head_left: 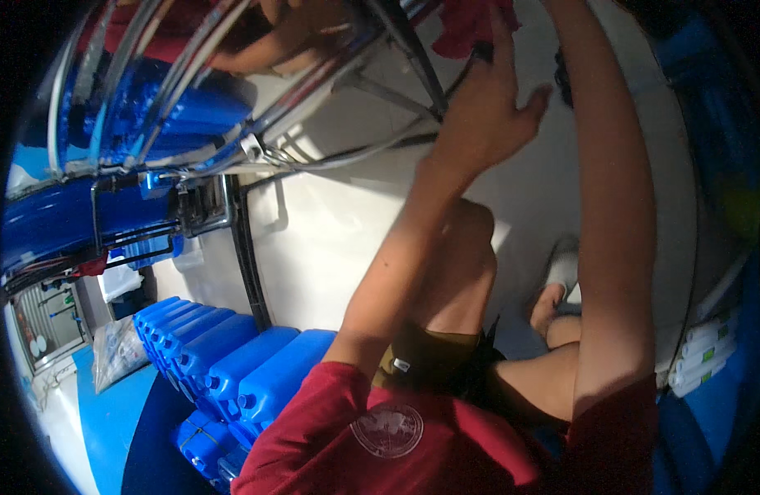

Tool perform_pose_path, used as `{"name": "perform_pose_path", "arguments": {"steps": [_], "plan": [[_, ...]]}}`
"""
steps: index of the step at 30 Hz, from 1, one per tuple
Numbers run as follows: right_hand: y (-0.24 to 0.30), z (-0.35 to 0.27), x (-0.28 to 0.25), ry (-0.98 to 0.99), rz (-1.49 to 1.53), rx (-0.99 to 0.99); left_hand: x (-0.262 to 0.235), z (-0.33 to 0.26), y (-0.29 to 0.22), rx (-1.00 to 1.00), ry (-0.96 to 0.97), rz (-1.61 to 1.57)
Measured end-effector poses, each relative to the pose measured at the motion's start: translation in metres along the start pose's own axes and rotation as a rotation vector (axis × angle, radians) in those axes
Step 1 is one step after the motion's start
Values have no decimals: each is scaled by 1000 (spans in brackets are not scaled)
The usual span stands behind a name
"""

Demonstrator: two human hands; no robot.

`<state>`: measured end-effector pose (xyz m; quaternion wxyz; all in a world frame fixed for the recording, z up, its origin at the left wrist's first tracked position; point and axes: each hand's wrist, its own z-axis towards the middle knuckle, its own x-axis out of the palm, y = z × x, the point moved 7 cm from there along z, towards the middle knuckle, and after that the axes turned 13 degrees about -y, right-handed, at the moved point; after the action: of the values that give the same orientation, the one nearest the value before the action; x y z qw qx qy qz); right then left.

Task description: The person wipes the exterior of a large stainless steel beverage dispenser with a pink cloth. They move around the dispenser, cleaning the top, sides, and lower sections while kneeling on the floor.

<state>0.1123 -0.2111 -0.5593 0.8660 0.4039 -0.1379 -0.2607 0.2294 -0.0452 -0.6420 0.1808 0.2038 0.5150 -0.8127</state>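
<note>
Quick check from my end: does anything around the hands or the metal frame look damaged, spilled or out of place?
Nothing stands out. The left hand is open near the metal frame, and the right hand reaches out of view by a red cloth. The blue jerrycans sit in a tidy row; no spill shows on the floor.

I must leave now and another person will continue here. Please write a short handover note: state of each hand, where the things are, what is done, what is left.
Left hand: raised, fingers spread open, holding nothing, just below the red cloth near the metal frame tubes.
Right hand: arm reaches up past the top edge of the picture; the hand is out of view, so its grip cannot be judged.
Another person's hand rests on the frame at the upper left.
Blue jerrycans stand in a row on the floor at the lower left.
Done: cannot tell from this view.
Left: the cloth is not yet in the left hand.
</note>
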Motion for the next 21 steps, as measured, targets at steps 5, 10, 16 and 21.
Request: {"name": "perform_pose_path", "arguments": {"steps": [5,10,16,21], "plan": [[-28,2,39,31,-66,-343,23,41,11,-82,-2,-72],[-108,15,80,9,-530,-390,52,73,53,-259,-124,-75],[-152,13,99,243,-646,-228,100,126,89,-155,-309,-172],[-112,30,91,251,-479,-394,78,142,81,-214,-590,-204]]}}
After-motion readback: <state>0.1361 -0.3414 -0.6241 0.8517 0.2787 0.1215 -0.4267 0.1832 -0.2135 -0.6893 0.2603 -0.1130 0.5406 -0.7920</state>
